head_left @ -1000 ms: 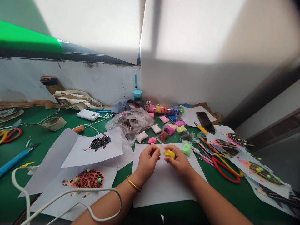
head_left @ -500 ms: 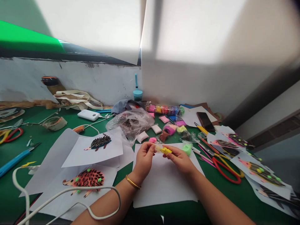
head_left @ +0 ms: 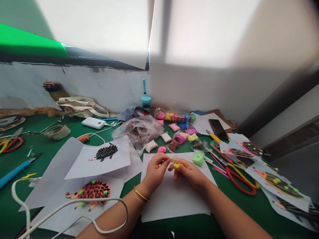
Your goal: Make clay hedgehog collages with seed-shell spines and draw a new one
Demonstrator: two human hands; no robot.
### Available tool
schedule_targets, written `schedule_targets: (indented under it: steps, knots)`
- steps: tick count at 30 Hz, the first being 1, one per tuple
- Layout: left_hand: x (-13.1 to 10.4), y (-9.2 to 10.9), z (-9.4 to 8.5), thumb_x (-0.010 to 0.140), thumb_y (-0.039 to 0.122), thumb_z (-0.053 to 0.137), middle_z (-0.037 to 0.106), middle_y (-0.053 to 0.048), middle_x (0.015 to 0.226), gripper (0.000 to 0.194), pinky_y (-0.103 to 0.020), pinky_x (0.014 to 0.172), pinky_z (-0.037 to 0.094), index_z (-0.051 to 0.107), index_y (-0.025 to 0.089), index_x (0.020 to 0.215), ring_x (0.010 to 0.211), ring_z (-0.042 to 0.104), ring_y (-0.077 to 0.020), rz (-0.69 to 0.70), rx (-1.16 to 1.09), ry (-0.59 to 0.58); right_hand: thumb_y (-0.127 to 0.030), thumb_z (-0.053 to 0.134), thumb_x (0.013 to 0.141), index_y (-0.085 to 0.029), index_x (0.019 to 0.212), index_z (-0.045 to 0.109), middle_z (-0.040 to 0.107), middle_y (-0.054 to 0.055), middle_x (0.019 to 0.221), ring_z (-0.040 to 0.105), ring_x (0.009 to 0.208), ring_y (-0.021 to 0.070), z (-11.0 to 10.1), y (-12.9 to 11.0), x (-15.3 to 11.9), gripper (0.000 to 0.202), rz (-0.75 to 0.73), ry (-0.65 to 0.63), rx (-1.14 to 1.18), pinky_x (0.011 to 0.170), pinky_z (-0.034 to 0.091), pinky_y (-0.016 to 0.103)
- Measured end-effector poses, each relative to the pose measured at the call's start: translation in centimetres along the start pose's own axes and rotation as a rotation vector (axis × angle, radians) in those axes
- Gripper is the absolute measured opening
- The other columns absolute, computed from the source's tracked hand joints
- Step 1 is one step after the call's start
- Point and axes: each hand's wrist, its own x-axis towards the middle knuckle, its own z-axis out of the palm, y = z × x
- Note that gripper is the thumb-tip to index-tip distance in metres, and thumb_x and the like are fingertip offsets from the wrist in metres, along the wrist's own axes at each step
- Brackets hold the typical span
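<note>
Over a white sheet of paper (head_left: pixel 174 199), my left hand (head_left: pixel 156 171) pinches the edge of a clear wrapper, its wrist in a gold bangle. Yellow clay (head_left: pixel 176 166) in that wrapper is gripped between the thumb and fingers of my right hand (head_left: pixel 190 172). The two hands nearly meet. Pink clay (head_left: pixel 161 149) lies just beyond my left hand, and light green clay (head_left: pixel 198 159) sits on the sheet's far right corner. How much clay my right fingers cover cannot be seen.
Hedgehog pictures (head_left: pixel 91 192) lie at the left under a white cable (head_left: pixel 62 206). Red-handled scissors (head_left: pixel 240 182) and more pictures are at the right. Behind are a plastic bag of seeds (head_left: pixel 139 131), several clay packets and a phone (head_left: pixel 218 129).
My left hand has shifted slightly right, closer to my right hand. The fingers of my right hand have curled around the yellow clay, which now shows less.
</note>
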Motion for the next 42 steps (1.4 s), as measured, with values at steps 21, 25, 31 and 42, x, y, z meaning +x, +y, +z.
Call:
schedule_targets:
  steps: [21,25,31,42]
  knots:
    - [0.1,0.1,-0.2,0.088,0.042,0.058,0.057,0.001,0.074,0.024,-0.026,0.07,0.045,0.055,0.018,0.087,0.071,0.054,-0.0126,-0.233,-0.271,0.03,-0.045,0.074,0.077,-0.025,0.111,0.052,0.067,0.004,0.102,0.068,0.085,0.0195,0.3,0.6,0.6,0.045,-0.024,0.177,0.073,0.079,0.049,0.036]
    - [0.1,-0.2,-0.1,0.087,0.043,0.059,0.058,0.0,0.076,0.026,-0.026,0.067,0.044,0.056,0.017,0.086,0.071,0.054,-0.0135,-0.254,-0.197,0.048,-0.049,0.067,0.082,-0.022,0.099,0.052,0.068,0.001,0.086,0.067,0.07,0.0156,0.0,0.9,0.6,0.035,-0.002,0.235,0.036,0.07,0.048,0.031]
    - [0.1,-0.4,-0.3,0.087,0.041,0.06,0.06,-0.002,0.081,0.024,-0.026,0.07,0.044,0.061,0.017,0.088,0.075,0.053,-0.0146,-0.189,-0.109,0.126,-0.056,0.057,0.087,-0.019,0.1,0.054,0.067,0.001,0.072,0.062,0.055,0.0129,-0.1,1.2,0.7,0.04,0.031,0.263,0.03,0.054,0.04,0.025]
    - [0.4,0.1,-1.2,0.081,0.028,0.07,0.06,-0.008,0.11,0.022,-0.032,0.082,0.046,0.067,0.023,0.103,0.103,0.056,-0.0211,0.127,0.063,-0.027,-0.06,0.042,0.093,-0.018,0.093,0.056,0.067,0.001,0.064,0.062,0.049,0.0136,0.1,0.9,0.2,0.044,0.058,0.252,0.026,0.048,0.037,0.024]
